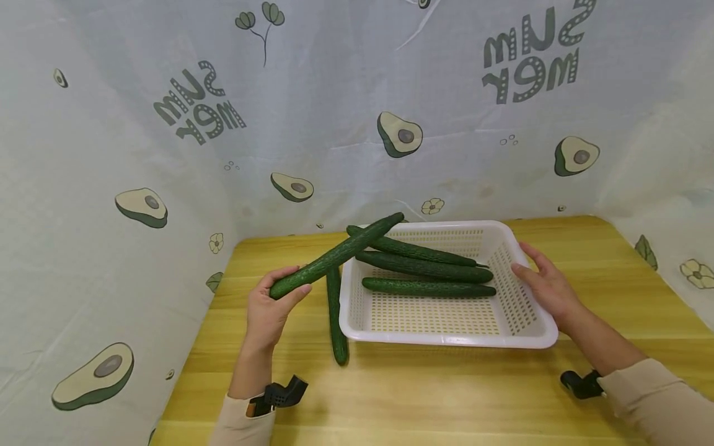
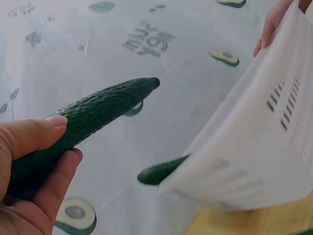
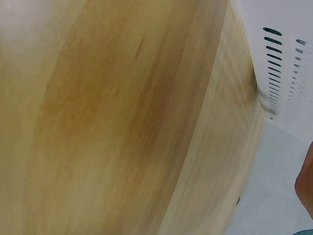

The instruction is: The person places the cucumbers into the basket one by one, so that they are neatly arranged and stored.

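Note:
My left hand (image 1: 266, 313) grips a long green cucumber (image 1: 334, 254) near its lower end. The cucumber slants up to the right, its far end over the left rim of a white plastic basket (image 1: 440, 340). At the basket's right side, my right hand (image 1: 549, 288) holds the rim, thumb over the edge. Inside lie three more cucumbers (image 1: 429, 288), roughly side by side; one pokes past the left rim. Thumb and fingers around the held cucumber (image 2: 107, 105) show in the left wrist view. Only a sliver of the right hand (image 3: 305, 186) appears in the right wrist view.
Another cucumber (image 1: 336, 322) lies on the wooden table (image 1: 424, 396) along the basket's left side, partly covered by the held one. A white curtain (image 1: 346, 93) printed with avocados hangs behind the table and at both sides.

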Demonstrator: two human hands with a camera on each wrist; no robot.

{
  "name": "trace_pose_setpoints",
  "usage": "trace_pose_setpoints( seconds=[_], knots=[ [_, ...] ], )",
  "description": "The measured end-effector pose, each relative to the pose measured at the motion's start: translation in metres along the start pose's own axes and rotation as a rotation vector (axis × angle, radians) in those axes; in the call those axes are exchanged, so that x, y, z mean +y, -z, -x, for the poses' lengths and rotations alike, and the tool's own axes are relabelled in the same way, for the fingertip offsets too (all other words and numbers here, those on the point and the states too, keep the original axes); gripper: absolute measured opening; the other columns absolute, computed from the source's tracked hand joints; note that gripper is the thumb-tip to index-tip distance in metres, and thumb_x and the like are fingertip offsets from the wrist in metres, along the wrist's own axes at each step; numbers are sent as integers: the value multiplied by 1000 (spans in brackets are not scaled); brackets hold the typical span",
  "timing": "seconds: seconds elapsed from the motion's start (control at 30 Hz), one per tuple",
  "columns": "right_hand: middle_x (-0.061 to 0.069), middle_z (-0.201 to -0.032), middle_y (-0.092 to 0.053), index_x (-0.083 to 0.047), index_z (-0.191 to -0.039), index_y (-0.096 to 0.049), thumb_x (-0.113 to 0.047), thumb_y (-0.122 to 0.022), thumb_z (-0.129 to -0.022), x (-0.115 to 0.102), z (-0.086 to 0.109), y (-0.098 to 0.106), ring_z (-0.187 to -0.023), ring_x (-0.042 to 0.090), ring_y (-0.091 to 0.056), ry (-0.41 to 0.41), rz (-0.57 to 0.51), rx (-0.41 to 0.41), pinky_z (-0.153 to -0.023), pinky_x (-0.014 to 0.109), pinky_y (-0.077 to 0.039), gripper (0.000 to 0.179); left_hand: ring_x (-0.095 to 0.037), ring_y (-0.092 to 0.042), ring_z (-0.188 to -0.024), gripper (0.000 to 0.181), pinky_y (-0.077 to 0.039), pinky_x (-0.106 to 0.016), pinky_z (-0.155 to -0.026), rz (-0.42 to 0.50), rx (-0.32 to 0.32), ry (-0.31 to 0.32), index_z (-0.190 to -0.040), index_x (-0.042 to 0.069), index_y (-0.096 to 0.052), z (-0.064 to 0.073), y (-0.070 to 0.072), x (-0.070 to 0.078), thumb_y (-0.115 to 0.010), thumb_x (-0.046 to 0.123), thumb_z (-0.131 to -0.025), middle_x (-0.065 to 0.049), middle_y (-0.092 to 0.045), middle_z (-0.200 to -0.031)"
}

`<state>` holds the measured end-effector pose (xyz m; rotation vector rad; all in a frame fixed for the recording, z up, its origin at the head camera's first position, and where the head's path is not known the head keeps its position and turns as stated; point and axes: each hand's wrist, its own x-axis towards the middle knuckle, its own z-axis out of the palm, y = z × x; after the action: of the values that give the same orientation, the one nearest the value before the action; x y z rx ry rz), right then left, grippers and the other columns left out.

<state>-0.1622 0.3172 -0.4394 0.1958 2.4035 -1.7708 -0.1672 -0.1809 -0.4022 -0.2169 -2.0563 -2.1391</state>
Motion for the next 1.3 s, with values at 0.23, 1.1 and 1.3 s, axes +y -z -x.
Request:
trace_pose_setpoints(
  seconds=[0.23, 1.1, 1.3],
  knots=[
    [21, -142, -55, -32, -166, 3, -51, -45, -107, 1, 4, -1, -92, 2, -70, -15, 35, 16, -76, 35, -62, 78, -14, -70, -105, 42, -60, -24, -82, -45, -164, -43, -123, -2, -68, -3, -31, 4, -80, -4, -84, -7, -75, -122],
    [39, -152, -38, -27, -166, 4, -48, -43, -108, -1, 8, -4, -93, 4, -71, 3, 28, 18, -75, 39, -63, 77, -26, -50, -140, 35, -52, -39, -91, -373, -522, 95, -125, 18, -72, -3, -132, -3, -79, 23, -91, -8, -60, -145],
    [38, -150, -41, -28, -166, 4, -48, -44, -108, -1, 9, -3, -93, 6, -71, 6, 14, 19, -75, 40, -63, 78, -15, -44, -66, 37, -38, -27, -56, -397, -536, 123, -126, 14, -70, -2, -144, -5, -79, 19, -91, -11, -57, -148]
  ],
)
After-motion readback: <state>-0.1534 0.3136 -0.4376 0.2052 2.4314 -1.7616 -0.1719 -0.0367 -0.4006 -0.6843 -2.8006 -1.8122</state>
